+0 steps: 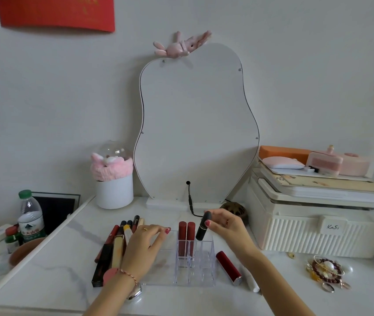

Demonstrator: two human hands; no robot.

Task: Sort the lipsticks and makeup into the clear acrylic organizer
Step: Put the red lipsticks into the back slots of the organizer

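My right hand (225, 226) has its fingers clamped on a black lipstick (203, 225), tilted above the clear acrylic organizer (195, 263) on the table (56, 270). Two red lipsticks (186, 238) stand just left of it. My left hand (145, 249) rests flat, fingers apart, on the organizer's left side.

- left hand (146, 244) palm down, fingers spread and slightly curled, wrist low, forearm angled in from bottom centre
- right hand (228, 230) raised, thumb and fingers pinched closed, wrist bent
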